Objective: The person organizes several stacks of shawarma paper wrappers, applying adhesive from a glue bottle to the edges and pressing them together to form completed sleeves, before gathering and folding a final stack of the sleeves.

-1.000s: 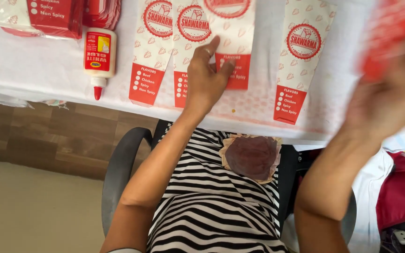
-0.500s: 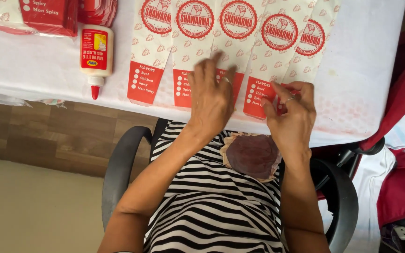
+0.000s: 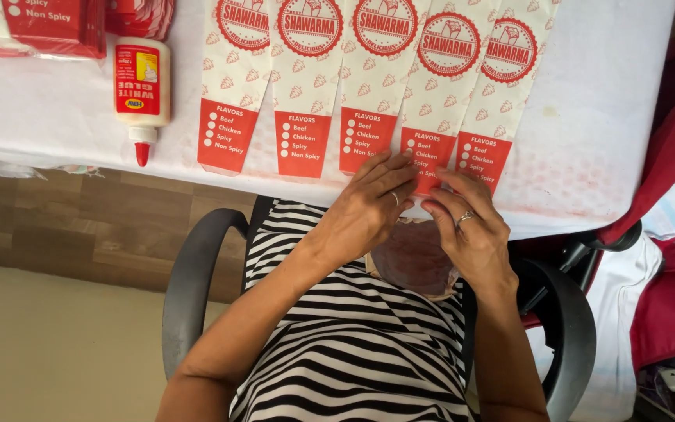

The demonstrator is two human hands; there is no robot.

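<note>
Lowering since earlier: left hand [image 3: 369,207], right hand [image 3: 466,227] at sleeve [image 3: 431,117] bottom.

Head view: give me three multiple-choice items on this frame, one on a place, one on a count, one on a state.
1. Where does the glue bottle lie?
A. left of the row of paper sleeves
B. right of the row
C. on the chair

2. How many paper sleeves lie side by side in the row on the table?
A. three
B. five
C. seven

3. What are the hands doing?
A. both rest in the lap
B. the fingertips of both touch the lower end of one sleeve
C. one holds the bottle

Key:
1 A, the bottle lies in the left part of the picture, beside the first sleeve.
2 B, five red lower panels show.
3 B, the left hand and right hand meet at the fourth sleeve.
</note>
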